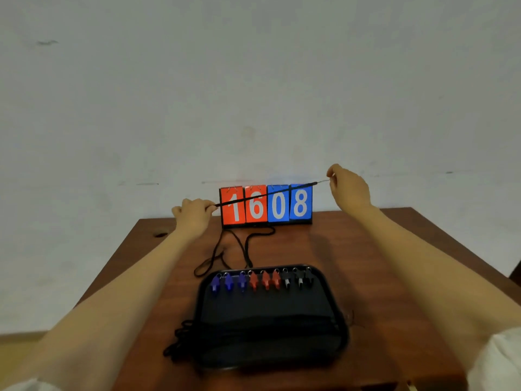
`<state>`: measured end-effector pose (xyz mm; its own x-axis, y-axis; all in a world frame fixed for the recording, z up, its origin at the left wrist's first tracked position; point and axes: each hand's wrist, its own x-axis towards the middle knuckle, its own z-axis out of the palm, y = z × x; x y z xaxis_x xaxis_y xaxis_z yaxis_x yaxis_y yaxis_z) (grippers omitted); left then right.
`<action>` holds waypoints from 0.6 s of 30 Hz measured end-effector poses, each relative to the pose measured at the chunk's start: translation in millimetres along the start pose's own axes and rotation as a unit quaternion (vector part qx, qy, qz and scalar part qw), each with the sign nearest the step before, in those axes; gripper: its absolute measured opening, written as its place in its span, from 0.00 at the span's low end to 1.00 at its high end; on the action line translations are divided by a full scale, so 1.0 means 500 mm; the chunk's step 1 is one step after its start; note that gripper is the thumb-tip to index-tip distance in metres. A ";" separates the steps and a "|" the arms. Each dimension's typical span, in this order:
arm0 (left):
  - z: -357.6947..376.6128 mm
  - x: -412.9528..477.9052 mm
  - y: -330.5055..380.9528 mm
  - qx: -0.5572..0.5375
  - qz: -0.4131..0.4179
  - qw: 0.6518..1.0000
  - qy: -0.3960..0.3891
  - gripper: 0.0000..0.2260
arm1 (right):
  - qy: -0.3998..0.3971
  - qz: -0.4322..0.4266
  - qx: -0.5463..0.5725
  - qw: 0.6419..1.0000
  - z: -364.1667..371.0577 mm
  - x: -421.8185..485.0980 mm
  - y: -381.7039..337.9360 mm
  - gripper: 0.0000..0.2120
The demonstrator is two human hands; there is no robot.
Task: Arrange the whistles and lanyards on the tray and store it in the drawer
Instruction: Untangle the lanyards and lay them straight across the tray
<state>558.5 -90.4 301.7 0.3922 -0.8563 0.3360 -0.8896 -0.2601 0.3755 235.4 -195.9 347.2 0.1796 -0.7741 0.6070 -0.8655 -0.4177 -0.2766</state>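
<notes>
A black tray (pixel 335 311) lies on the wooden table, near its front. Along its far edge sits a row of whistles: three blue whistles (pixel 228 282), three red whistles (pixel 265 280) and three black whistles (pixel 298 277). Several black lanyards (pixel 180 340) lie across the tray's near half and spill over its left edge. A black lanyard (pixel 265 195) is stretched taut in the air above the table. My left hand (pixel 194 217) grips its left end and my right hand (pixel 349 189) pinches its metal clip end, held higher. More loose lanyards (pixel 222 255) lie behind the tray.
A flip scoreboard (pixel 266 204) reading 1608, with red and blue cards, stands at the table's far edge against a pale wall. The brown table (pixel 380 249) has bare wood to the right of the tray. A dark knot hole marks its far left corner.
</notes>
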 end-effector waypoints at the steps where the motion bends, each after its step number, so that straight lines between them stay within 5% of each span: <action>1: 0.009 -0.017 -0.011 0.023 -0.012 1.000 -0.012 0.14 | -0.018 0.005 -0.012 1.000 0.009 -0.021 0.013 0.10; 8: 0.074 -0.137 -0.078 -0.027 -0.054 0.990 -0.127 0.13 | -0.145 0.052 -0.041 0.987 0.060 -0.161 0.069 0.10; 12: 0.098 -0.206 -0.105 -0.119 -0.080 0.981 -0.134 0.07 | -0.198 0.071 -0.048 0.976 0.078 -0.227 0.086 0.10; 18: 0.123 -0.287 -0.127 -0.116 -0.114 0.973 -0.166 0.07 | -0.270 0.088 -0.061 0.957 0.093 -0.320 0.104 0.09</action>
<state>544.3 21.7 176.1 0.4416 -0.8951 -0.0611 -0.6967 -0.3851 0.6052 183.4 -115.8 201.2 0.2128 -0.9741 0.0767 -0.9467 -0.2249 -0.2305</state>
